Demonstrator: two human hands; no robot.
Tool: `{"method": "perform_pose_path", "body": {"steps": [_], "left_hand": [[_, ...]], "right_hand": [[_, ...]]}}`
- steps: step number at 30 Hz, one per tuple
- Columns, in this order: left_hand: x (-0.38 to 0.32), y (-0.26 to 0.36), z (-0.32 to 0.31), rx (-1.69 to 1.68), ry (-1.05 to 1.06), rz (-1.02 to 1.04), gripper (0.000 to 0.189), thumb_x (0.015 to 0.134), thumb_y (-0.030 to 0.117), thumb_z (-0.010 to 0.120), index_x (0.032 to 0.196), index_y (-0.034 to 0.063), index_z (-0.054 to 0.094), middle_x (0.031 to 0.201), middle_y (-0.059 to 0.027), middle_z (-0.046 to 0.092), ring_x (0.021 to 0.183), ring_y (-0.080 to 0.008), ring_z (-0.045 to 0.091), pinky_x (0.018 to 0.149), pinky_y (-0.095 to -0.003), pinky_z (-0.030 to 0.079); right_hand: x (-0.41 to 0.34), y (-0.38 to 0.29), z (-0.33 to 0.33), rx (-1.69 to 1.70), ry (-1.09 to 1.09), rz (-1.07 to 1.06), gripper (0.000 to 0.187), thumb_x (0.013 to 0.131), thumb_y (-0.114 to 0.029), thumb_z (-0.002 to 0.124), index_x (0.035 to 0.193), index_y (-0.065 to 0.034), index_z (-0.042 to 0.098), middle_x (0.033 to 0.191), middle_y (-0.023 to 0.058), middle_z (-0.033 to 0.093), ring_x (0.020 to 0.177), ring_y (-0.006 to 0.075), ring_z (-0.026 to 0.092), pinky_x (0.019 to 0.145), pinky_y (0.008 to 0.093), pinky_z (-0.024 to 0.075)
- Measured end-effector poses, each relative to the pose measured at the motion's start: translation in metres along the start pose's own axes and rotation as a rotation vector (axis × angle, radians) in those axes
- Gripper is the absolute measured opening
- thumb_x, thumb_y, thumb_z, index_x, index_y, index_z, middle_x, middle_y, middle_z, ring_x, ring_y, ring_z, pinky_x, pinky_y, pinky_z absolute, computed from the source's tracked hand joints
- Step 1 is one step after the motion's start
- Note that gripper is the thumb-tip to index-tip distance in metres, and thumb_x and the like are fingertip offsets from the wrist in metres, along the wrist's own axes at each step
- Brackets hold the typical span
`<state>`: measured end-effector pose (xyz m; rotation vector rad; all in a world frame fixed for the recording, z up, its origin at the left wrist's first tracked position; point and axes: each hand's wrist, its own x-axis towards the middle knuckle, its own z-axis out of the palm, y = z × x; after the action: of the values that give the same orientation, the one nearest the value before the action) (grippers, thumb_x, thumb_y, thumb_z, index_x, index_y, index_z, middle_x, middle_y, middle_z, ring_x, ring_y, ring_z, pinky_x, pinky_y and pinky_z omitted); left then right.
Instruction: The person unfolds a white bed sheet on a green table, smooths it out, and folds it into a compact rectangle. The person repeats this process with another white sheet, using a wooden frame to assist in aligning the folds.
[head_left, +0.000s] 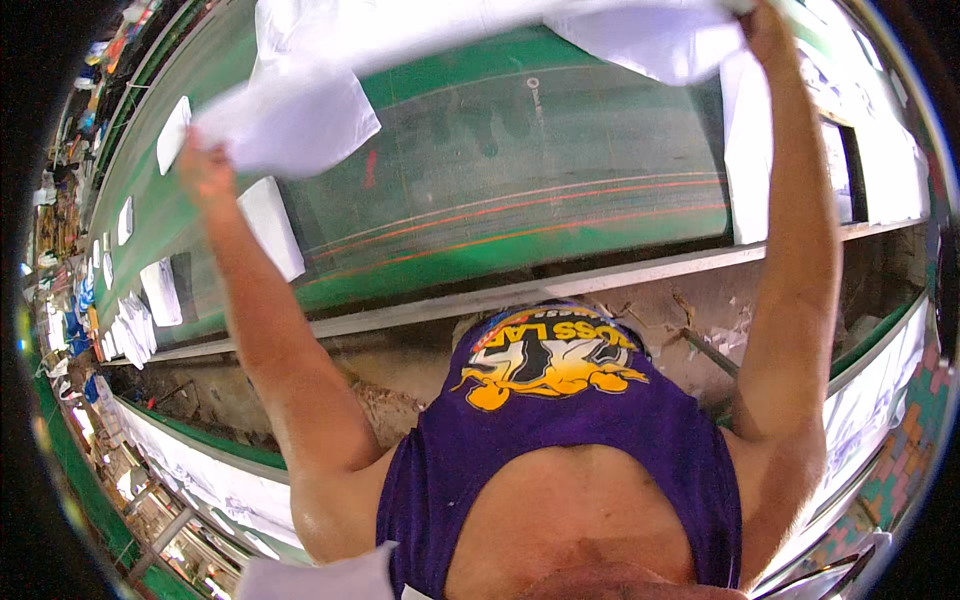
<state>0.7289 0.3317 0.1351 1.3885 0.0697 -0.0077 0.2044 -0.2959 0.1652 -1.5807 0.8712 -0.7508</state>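
Note:
Both my arms reach forward over a long green table (480, 142), spreading a thin white sheet (315, 124) between them. The sheet looks like cloth or film; motion blur leaves its material unsettled. On the left, my left hand (206, 169) pinches one end of it. My right hand (766, 34), at the upper right, grips the other end, partly lost against the glare. The middle of the sheet sags and runs along the top of the view, above the tabletop. A folded white piece (271, 229) lies on the table beside my left forearm.
More folded white pieces (161, 291) and a white stack (133, 330) lie along the table to the left. White material (746, 150) covers its right end. A pale edge rail (540, 289) runs before my waist. Behind me, another long surface bears white material (217, 487).

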Motion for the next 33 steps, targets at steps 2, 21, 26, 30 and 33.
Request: {"method": "perform_pose_path", "body": {"steps": [2, 21, 26, 30, 33], "left_hand": [[0.013, 0.07, -0.008, -0.131, -0.064, 0.269, 0.052, 0.097, 0.039, 0.071, 0.125, -0.0034, 0.06, 0.099, -0.0204, 0.068, 0.09, -0.0284, 0.066, 0.066, -0.0291, 0.051], [-0.147, -0.121, -0.119, 1.004, 0.247, 0.149, 0.062, 0.093, 0.038, 0.072, 0.123, -0.0148, 0.061, 0.114, -0.0311, 0.068, 0.105, -0.0423, 0.067, 0.098, -0.0469, 0.051], [-0.166, -0.124, -0.121, 0.527, 0.253, -0.169, 0.046, 0.093, 0.019, 0.074, 0.125, -0.0101, 0.06, 0.109, -0.0218, 0.069, 0.1, -0.0322, 0.069, 0.079, -0.0404, 0.058], [-0.191, -0.146, -0.111, 0.148, 0.152, -0.138, 0.04, 0.092, 0.008, 0.074, 0.126, -0.0074, 0.058, 0.115, -0.0184, 0.067, 0.097, -0.0287, 0.069, 0.069, -0.0364, 0.061], [-0.221, -0.163, -0.091, -0.011, 0.044, -0.083, 0.038, 0.091, 0.002, 0.071, 0.126, -0.0061, 0.058, 0.119, -0.0179, 0.066, 0.097, -0.0268, 0.069, 0.067, -0.0359, 0.062]], "right_hand": [[0.01, -0.038, -0.025, -0.042, 0.063, -0.184, 0.05, 0.096, -0.044, 0.068, 0.125, -0.0032, 0.066, 0.121, 0.0176, 0.069, 0.109, 0.0312, 0.064, 0.096, 0.0431, 0.0503], [-0.199, 0.184, 0.047, -0.714, 0.187, -0.093, 0.073, 0.09, -0.052, 0.072, 0.135, 0.0036, 0.059, 0.128, 0.0239, 0.065, 0.126, 0.0422, 0.056, 0.107, 0.0506, 0.0417], [-0.221, 0.187, 0.048, -0.597, 0.319, 0.072, 0.072, 0.088, -0.043, 0.078, 0.138, 0.0045, 0.056, 0.128, 0.0216, 0.065, 0.121, 0.0393, 0.06, 0.099, 0.0469, 0.0481], [-0.232, 0.181, 0.059, 0.3, 0.28, 0.299, 0.057, 0.09, -0.025, 0.08, 0.134, 0.0038, 0.059, 0.123, 0.0149, 0.067, 0.107, 0.0302, 0.066, 0.081, 0.0372, 0.0541], [-0.243, 0.182, 0.078, 0.451, 0.294, 0.328, 0.042, 0.092, -0.013, 0.077, 0.127, 0.0042, 0.062, 0.116, 0.0114, 0.069, 0.096, 0.0228, 0.068, 0.072, 0.0334, 0.0549]]}}
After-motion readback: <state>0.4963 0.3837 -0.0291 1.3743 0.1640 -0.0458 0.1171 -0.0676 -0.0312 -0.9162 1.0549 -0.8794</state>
